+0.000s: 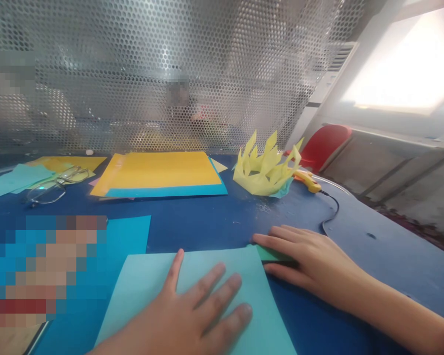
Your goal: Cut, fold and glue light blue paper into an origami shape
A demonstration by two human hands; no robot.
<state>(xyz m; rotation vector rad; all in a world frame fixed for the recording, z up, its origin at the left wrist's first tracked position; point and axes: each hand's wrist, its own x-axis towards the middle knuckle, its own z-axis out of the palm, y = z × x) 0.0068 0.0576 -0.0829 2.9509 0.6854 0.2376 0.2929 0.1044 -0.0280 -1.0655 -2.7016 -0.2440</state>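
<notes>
My left hand [207, 305] lies palm down with its fingers spread on a light blue sheet of paper [151, 281]. To the right, my right hand [303, 251] has its fingers over a flat green piece [272, 254] at the sheet's upper right corner, the thumb on the near side and the fingers on the far side. The hand covers the rest of this piece. Under the left part of the light sheet lies a darker blue sheet [129, 236].
Yellow and blue sheets [163, 170] lie behind, with glasses [48, 191] and paper scraps [18, 178] at left. A yellow paper crown [262, 172] stands near a corded yellow tool [310, 182]. A pixelated area covers the lower left. Behind are a perforated metal screen [151, 74] and a red chair [325, 145].
</notes>
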